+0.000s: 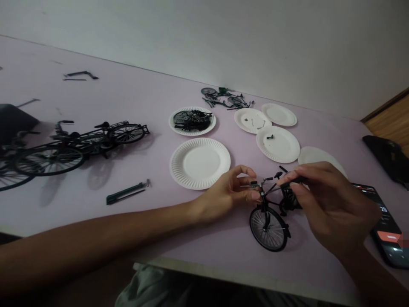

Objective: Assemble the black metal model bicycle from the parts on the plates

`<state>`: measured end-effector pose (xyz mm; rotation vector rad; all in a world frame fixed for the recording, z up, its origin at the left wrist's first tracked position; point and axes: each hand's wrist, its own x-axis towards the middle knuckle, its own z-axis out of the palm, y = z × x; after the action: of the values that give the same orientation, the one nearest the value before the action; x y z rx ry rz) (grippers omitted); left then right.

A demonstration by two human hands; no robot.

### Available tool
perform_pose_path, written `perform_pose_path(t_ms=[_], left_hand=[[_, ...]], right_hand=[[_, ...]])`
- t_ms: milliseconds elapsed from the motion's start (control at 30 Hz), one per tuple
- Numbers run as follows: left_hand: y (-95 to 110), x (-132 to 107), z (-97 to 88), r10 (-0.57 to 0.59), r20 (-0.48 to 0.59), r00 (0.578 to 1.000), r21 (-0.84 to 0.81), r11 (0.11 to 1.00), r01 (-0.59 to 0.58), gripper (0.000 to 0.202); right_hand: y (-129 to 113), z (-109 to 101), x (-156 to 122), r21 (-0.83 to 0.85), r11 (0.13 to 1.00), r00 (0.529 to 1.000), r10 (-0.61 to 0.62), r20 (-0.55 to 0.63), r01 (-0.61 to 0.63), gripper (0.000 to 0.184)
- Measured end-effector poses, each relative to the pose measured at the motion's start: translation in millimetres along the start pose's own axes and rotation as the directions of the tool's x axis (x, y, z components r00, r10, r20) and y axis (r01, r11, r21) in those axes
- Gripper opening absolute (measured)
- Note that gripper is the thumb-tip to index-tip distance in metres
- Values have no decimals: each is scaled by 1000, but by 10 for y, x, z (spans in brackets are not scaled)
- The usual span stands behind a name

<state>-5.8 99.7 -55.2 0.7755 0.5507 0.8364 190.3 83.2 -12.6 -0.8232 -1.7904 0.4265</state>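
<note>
A black model bicycle stands upright on the pink table in front of me, its front wheel toward me. My left hand pinches one end of its handlebar between thumb and fingers. At the rear half, by the saddle, my right hand is closed in a pinch around a small dark piece. I cannot make out whether that piece belongs to the bicycle or is separate. Much of the bicycle's back end is hidden behind the right hand.
Assembled model bicycles stand on the left. A dark folded part lies nearer. Paper plates include a bare one and one bearing black parts. Loose parts lie by the wall. A phone rests at right.
</note>
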Motion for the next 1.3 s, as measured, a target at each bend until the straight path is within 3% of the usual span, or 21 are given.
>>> perform_pose_path(t_ms=[1067,1200,1300], left_hand=[[-9,-2,-25,23,17,1000,53,998,-23,34],[-4,-1,-23,26,-1,1000,61,998,-26,34],[2,-1,-21,30,-20,999,61,998,-29,34]], right_hand=[[-14,-22,37,-48,999,1000,-8,0,8,40],[-54,-63,41,-79,994,993,85,80,-79,36],[-77,-70,43,-70,982,981,181,69,-176,28]])
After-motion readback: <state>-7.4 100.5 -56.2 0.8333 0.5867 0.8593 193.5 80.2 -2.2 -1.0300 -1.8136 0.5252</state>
